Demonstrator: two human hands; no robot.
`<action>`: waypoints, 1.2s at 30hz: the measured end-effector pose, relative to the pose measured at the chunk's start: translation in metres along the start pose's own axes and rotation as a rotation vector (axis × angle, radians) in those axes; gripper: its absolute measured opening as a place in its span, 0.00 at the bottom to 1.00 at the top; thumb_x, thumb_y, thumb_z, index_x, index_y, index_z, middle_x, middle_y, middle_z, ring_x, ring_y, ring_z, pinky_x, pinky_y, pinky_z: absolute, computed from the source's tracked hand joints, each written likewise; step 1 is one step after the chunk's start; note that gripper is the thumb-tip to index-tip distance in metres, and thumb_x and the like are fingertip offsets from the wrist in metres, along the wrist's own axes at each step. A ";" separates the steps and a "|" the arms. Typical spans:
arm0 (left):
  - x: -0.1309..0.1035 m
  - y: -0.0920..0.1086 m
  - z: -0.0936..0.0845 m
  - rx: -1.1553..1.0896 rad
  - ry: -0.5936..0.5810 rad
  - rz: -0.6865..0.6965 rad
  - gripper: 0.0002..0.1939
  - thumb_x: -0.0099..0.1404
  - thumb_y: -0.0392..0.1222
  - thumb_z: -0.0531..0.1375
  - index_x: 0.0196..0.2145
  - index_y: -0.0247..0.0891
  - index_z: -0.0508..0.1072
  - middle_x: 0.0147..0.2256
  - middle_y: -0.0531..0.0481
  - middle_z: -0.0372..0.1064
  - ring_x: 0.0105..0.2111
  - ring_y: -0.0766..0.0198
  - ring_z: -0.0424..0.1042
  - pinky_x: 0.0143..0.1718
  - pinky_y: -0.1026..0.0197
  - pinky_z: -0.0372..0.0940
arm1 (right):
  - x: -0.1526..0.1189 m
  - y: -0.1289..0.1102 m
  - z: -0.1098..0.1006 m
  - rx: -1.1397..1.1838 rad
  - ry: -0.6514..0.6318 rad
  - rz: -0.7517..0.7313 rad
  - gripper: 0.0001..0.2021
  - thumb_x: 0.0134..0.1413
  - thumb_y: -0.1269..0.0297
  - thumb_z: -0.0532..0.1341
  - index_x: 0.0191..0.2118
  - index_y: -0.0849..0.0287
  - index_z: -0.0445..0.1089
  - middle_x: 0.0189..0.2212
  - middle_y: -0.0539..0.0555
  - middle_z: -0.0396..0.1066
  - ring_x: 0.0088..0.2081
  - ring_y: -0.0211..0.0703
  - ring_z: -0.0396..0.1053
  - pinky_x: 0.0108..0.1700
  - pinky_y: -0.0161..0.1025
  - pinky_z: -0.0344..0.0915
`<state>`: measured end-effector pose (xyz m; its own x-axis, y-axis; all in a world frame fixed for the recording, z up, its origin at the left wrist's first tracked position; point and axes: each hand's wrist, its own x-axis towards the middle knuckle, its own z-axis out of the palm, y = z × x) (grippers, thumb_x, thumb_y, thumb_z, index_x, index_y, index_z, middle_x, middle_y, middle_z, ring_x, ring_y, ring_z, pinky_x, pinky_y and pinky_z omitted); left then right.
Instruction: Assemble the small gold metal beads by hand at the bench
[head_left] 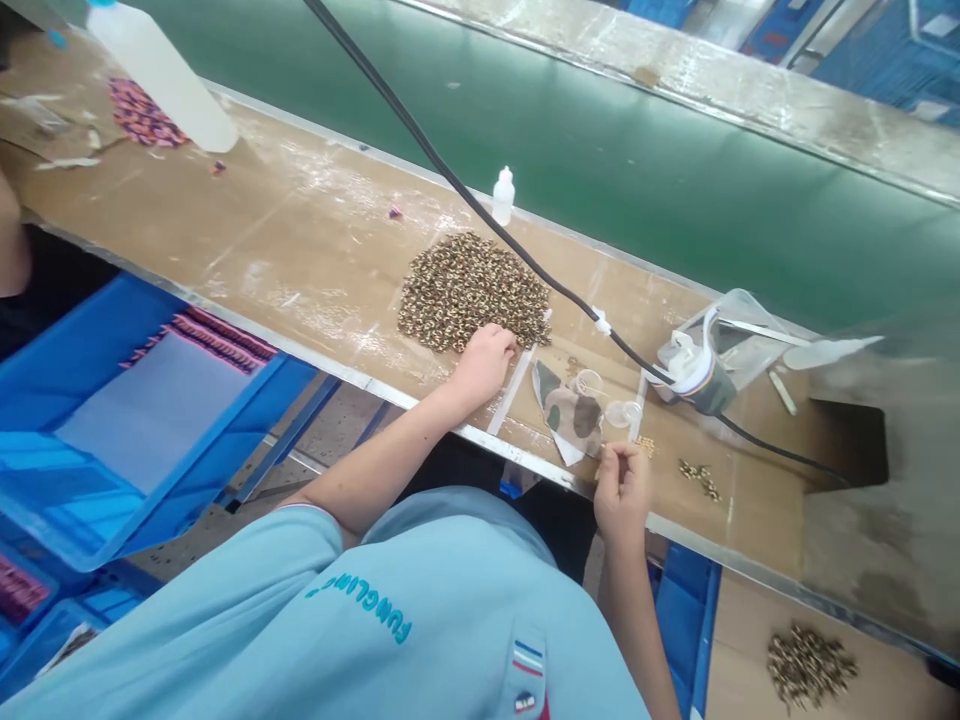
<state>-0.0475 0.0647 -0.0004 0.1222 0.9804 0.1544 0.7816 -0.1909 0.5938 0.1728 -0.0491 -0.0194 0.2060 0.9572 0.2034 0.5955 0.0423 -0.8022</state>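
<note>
A wide heap of small brown-and-gold pieces [469, 290] lies on the brown bench. My left hand [486, 368] rests at its near right edge, fingers curled down and touching the pieces; what is between the fingertips is hidden. My right hand [624, 488] is over the bench's front edge, thumb and fingers pinched together, with anything in them too small to name. Between the hands lies a camouflage-patterned scrap [574, 415], with a small clear round cup [588, 383] at its top. Another clear round dish [621, 413] and a few tiny gold pieces [645, 446] are beside my right hand.
A small white dropper bottle [503, 197] stands behind the heap. A black cable [450, 175] hangs across the bench to a clear pouch [701, 360]. A large white bottle [169, 80] is far left, above blue crates [187, 470]. Behind runs a green belt [600, 160].
</note>
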 end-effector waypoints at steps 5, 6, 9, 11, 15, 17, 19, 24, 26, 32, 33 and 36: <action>-0.003 -0.002 0.003 0.034 -0.006 0.015 0.10 0.62 0.29 0.48 0.31 0.37 0.67 0.34 0.43 0.66 0.39 0.55 0.64 0.45 0.52 0.61 | 0.008 -0.005 -0.009 0.295 -0.140 0.268 0.15 0.54 0.48 0.55 0.32 0.57 0.60 0.18 0.43 0.56 0.19 0.31 0.54 0.22 0.31 0.53; -0.004 -0.003 0.003 0.031 0.002 0.008 0.09 0.61 0.28 0.49 0.32 0.37 0.67 0.35 0.43 0.66 0.39 0.54 0.64 0.45 0.52 0.61 | 0.010 -0.006 -0.010 0.327 -0.153 0.294 0.16 0.53 0.48 0.56 0.32 0.57 0.60 0.18 0.42 0.55 0.19 0.31 0.53 0.21 0.30 0.52; -0.007 -0.003 0.001 -0.023 0.029 -0.003 0.10 0.61 0.28 0.49 0.34 0.37 0.67 0.36 0.43 0.67 0.41 0.55 0.64 0.47 0.52 0.60 | 0.012 -0.007 -0.013 0.367 -0.174 0.329 0.17 0.52 0.46 0.56 0.32 0.56 0.59 0.16 0.41 0.54 0.17 0.31 0.52 0.20 0.30 0.49; -0.011 0.002 -0.002 -0.134 0.055 -0.003 0.09 0.61 0.29 0.50 0.33 0.37 0.68 0.36 0.44 0.67 0.42 0.56 0.65 0.48 0.52 0.60 | 0.014 -0.008 -0.014 0.325 -0.169 0.299 0.16 0.53 0.46 0.55 0.33 0.56 0.59 0.16 0.41 0.54 0.18 0.32 0.52 0.20 0.31 0.49; -0.029 0.030 0.001 -0.684 -0.022 -0.067 0.04 0.60 0.33 0.54 0.34 0.36 0.68 0.34 0.48 0.68 0.36 0.64 0.68 0.42 0.59 0.64 | 0.021 -0.008 -0.023 0.027 -0.106 0.065 0.12 0.58 0.53 0.52 0.33 0.56 0.61 0.21 0.46 0.59 0.23 0.36 0.58 0.26 0.34 0.56; -0.040 0.046 0.009 -1.030 -0.222 -0.159 0.03 0.60 0.36 0.56 0.34 0.35 0.67 0.30 0.51 0.68 0.29 0.69 0.67 0.35 0.63 0.65 | 0.027 -0.008 -0.028 -0.186 -0.057 -0.095 0.11 0.59 0.56 0.51 0.32 0.57 0.62 0.26 0.50 0.63 0.29 0.39 0.62 0.31 0.37 0.58; -0.049 0.058 0.021 -1.278 -0.370 -0.273 0.05 0.58 0.37 0.58 0.33 0.35 0.66 0.26 0.55 0.66 0.23 0.73 0.65 0.29 0.66 0.63 | 0.035 -0.009 -0.034 -0.373 -0.032 -0.201 0.10 0.59 0.58 0.51 0.32 0.57 0.63 0.30 0.53 0.64 0.33 0.42 0.63 0.33 0.38 0.57; -0.057 0.062 0.040 -1.507 -0.509 -0.429 0.09 0.54 0.37 0.63 0.30 0.33 0.66 0.22 0.56 0.67 0.22 0.73 0.67 0.27 0.67 0.63 | 0.055 -0.010 -0.044 -0.633 -0.068 -0.352 0.12 0.62 0.59 0.49 0.32 0.57 0.65 0.29 0.53 0.64 0.32 0.43 0.61 0.32 0.38 0.53; -0.057 0.060 0.040 -1.524 -0.538 -0.432 0.10 0.53 0.37 0.64 0.30 0.33 0.66 0.22 0.56 0.67 0.23 0.72 0.67 0.27 0.67 0.63 | 0.063 -0.010 -0.046 -0.704 -0.089 -0.450 0.13 0.62 0.60 0.48 0.31 0.57 0.64 0.28 0.53 0.64 0.31 0.43 0.60 0.32 0.38 0.52; -0.057 0.060 0.032 -1.500 -0.595 -0.406 0.09 0.53 0.35 0.64 0.29 0.33 0.66 0.22 0.56 0.67 0.23 0.73 0.67 0.28 0.67 0.63 | 0.077 -0.012 -0.051 -0.866 -0.168 -0.643 0.11 0.62 0.65 0.49 0.31 0.58 0.65 0.26 0.53 0.65 0.30 0.43 0.60 0.34 0.39 0.51; -0.057 0.060 0.031 -1.501 -0.598 -0.404 0.09 0.54 0.36 0.64 0.29 0.33 0.66 0.22 0.56 0.67 0.23 0.73 0.67 0.29 0.67 0.63 | 0.078 -0.013 -0.052 -0.881 -0.181 -0.660 0.10 0.62 0.66 0.50 0.31 0.59 0.65 0.27 0.53 0.65 0.31 0.43 0.60 0.35 0.39 0.51; -0.057 0.060 0.032 -1.511 -0.604 -0.397 0.09 0.53 0.36 0.64 0.29 0.33 0.66 0.22 0.56 0.67 0.23 0.73 0.67 0.29 0.66 0.63 | 0.079 -0.017 -0.053 -0.911 -0.197 -0.724 0.08 0.61 0.69 0.51 0.32 0.60 0.64 0.27 0.54 0.66 0.32 0.43 0.60 0.36 0.39 0.51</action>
<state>0.0118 -0.0012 0.0007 0.5575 0.7836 -0.2741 -0.3872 0.5375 0.7491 0.2201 0.0110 0.0406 -0.4831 0.8253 0.2926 0.8755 0.4498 0.1769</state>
